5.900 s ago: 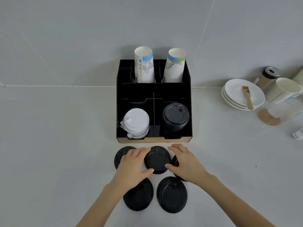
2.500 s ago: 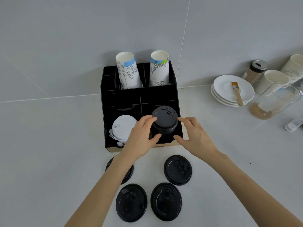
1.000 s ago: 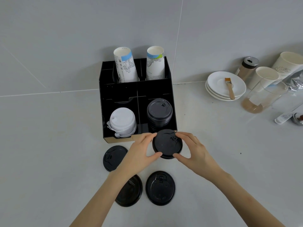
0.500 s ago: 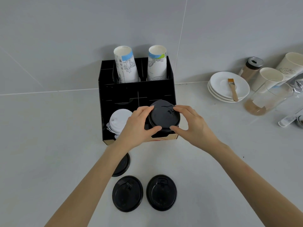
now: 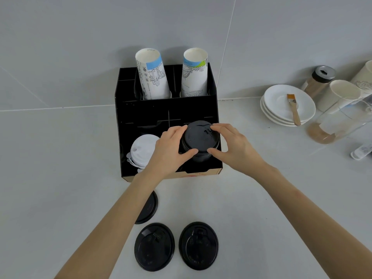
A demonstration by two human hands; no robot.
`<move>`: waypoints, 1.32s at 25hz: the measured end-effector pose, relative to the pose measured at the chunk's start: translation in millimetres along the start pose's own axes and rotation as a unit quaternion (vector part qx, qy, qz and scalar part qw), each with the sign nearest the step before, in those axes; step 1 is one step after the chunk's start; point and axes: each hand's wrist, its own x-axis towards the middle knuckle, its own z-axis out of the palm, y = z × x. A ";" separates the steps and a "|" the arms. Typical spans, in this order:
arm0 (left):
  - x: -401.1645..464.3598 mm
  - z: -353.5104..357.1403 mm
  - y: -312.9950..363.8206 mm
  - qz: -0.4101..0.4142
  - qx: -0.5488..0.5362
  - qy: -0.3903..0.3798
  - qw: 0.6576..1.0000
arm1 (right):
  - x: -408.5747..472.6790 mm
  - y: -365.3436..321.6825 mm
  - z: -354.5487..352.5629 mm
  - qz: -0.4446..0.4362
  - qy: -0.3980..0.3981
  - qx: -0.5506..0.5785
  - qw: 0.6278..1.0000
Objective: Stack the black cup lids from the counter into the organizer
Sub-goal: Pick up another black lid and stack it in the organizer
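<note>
A black cup lid [image 5: 199, 136] rests on top of the black lid stack in the front right compartment of the black organizer [image 5: 141, 115]. My left hand [image 5: 170, 153] grips the lid's left rim and my right hand [image 5: 231, 148] grips its right rim. On the counter near me lie two black lids side by side, one on the left [image 5: 154, 246] and one on the right [image 5: 198, 245]. A third black lid [image 5: 149, 208] lies further back, half hidden under my left forearm.
White lids [image 5: 144, 151] fill the organizer's front left compartment. Two paper cup stacks, one on the left [image 5: 153, 74] and one on the right [image 5: 194, 73], stand in its back row. To the right are stacked white plates [image 5: 279, 105] with a brush [image 5: 292, 108], a shaker jar [image 5: 319, 81], paper cups [image 5: 340, 93] and a glass pitcher [image 5: 342, 121].
Both hands lifted a black lid from the counter in front of the organizer and carried it onto the black stack. It now sits lower on the stack than half a second ago.
</note>
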 end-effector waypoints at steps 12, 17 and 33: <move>6.4 5.7 -5.2 -0.021 0.041 -0.036 0.998 | 4.2 2.1 11.0 0.019 -0.017 -0.052 0.998; 4.2 3.1 -2.7 -0.023 0.057 -0.054 0.997 | 1.6 -1.0 11.6 0.027 -0.001 -0.070 0.997; -91.7 5.5 -7.7 0.027 0.027 -0.033 0.999 | -86.6 -22.6 21.5 -0.006 -0.017 -0.025 1.000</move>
